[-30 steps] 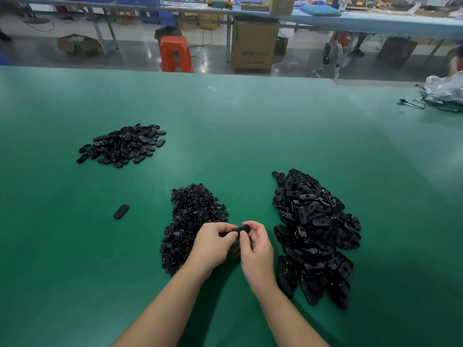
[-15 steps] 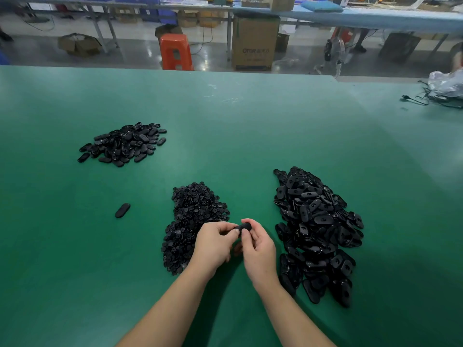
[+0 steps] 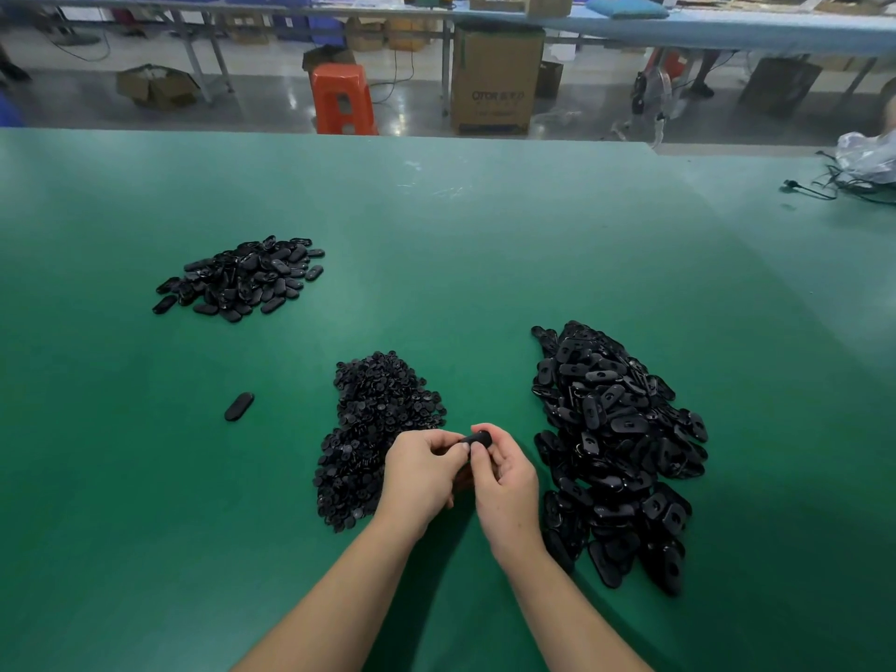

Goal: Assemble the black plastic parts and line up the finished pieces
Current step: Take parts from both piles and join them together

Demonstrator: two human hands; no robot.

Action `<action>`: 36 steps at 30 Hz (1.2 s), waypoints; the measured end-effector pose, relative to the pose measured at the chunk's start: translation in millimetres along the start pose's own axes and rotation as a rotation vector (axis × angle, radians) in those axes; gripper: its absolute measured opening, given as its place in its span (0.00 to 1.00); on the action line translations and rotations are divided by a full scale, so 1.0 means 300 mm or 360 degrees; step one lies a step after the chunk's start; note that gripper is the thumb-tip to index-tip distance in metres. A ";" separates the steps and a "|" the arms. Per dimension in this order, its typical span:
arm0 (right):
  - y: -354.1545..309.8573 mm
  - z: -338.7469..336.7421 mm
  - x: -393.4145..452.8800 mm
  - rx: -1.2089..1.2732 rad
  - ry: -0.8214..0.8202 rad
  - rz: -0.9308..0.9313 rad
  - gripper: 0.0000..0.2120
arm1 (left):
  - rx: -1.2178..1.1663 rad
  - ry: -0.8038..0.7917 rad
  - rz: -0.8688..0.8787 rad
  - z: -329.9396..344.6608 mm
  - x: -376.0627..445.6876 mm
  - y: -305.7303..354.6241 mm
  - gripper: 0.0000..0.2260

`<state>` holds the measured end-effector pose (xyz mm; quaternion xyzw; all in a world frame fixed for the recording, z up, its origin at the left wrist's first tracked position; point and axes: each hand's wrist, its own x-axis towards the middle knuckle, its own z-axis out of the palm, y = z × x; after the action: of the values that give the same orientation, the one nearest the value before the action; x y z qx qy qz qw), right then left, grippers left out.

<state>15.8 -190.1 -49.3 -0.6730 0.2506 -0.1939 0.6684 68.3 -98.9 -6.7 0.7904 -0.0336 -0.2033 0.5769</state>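
My left hand [image 3: 421, 472] and my right hand [image 3: 505, 477] meet just above the green table [image 3: 485, 264], both pinching one small black plastic part [image 3: 477, 437] between the fingertips. Most of that part is hidden by my fingers. A pile of small round black pieces [image 3: 373, 419] lies just left of my hands. A larger heap of oval black shells with holes [image 3: 616, 438] lies to the right. A third pile of closed oval pieces [image 3: 242, 278] sits far left. One single oval piece [image 3: 239, 406] lies alone on the table.
Black cables [image 3: 824, 189] and a plastic bag [image 3: 868, 155] lie at the table's far right. Beyond the far edge stand an orange stool [image 3: 342, 99], a cardboard box [image 3: 494, 80] and a long bench [image 3: 727, 21].
My hands stay together on the part, with only small shifts of the fingers. The piles and the single piece have not moved.
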 end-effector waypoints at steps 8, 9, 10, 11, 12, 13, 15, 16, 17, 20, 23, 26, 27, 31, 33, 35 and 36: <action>-0.005 0.000 -0.002 0.0056 -0.0011 -0.0003 0.11 | 0.0056 0.0012 0.0055 0.004 -0.003 -0.003 0.09; -0.005 0.000 -0.002 0.0060 -0.0011 0.0003 0.11 | 0.0062 0.0011 0.0058 0.004 -0.003 -0.003 0.09; -0.005 -0.001 -0.001 0.0065 -0.0009 0.0005 0.10 | 0.0070 0.0010 0.0062 0.004 -0.002 -0.002 0.08; -0.004 0.000 0.000 0.0069 -0.0008 0.0006 0.10 | 0.0078 0.0010 0.0062 0.004 -0.002 -0.002 0.08; -0.003 0.000 -0.001 0.0073 -0.0009 0.0008 0.10 | 0.0087 0.0010 0.0059 0.003 -0.002 -0.002 0.08; -0.004 0.000 -0.001 0.0077 -0.0012 0.0010 0.10 | 0.0096 0.0010 0.0056 0.003 -0.001 -0.003 0.08; -0.005 0.000 -0.002 0.0078 -0.0015 0.0012 0.11 | 0.0105 0.0007 0.0057 0.002 -0.002 -0.004 0.08; -0.004 -0.001 -0.002 0.0072 -0.0016 0.0013 0.11 | 0.0102 0.0002 0.0058 0.001 -0.004 -0.004 0.09; -0.004 -0.002 -0.002 0.0066 -0.0017 0.0016 0.11 | 0.0093 -0.0002 0.0059 0.001 -0.005 -0.003 0.09; -0.004 -0.002 -0.001 0.0060 -0.0010 0.0025 0.10 | 0.0031 -0.0010 0.0051 0.002 -0.006 0.001 0.10; -0.004 -0.001 -0.001 0.0055 -0.0013 0.0025 0.11 | -0.0032 -0.0011 0.0013 0.001 -0.008 0.004 0.10; -0.006 -0.001 -0.001 0.0052 -0.0016 0.0027 0.11 | -0.0082 -0.0011 -0.0024 -0.004 -0.011 0.005 0.10; -0.006 -0.001 -0.002 0.0055 -0.0016 0.0027 0.12 | -0.0087 -0.0012 -0.0026 -0.006 -0.012 0.006 0.09; -0.007 -0.001 -0.003 0.0060 -0.0019 0.0024 0.12 | -0.0093 -0.0015 -0.0027 -0.008 -0.014 0.009 0.08; -0.005 -0.001 -0.001 0.0050 -0.0021 0.0024 0.12 | -0.0101 -0.0021 -0.0018 -0.007 -0.016 0.011 0.08; -0.003 0.000 0.001 0.0059 -0.0017 0.0032 0.12 | -0.0106 -0.0021 -0.0008 -0.006 -0.017 0.012 0.09; -0.001 0.000 0.002 0.0057 -0.0018 0.0034 0.12 | -0.0096 -0.0016 -0.0006 -0.006 -0.017 0.011 0.09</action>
<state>16.3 -190.6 -49.0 -0.6593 0.2505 -0.1874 0.6837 64.8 -96.8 -1.6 0.7716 -0.0290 -0.2091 0.6001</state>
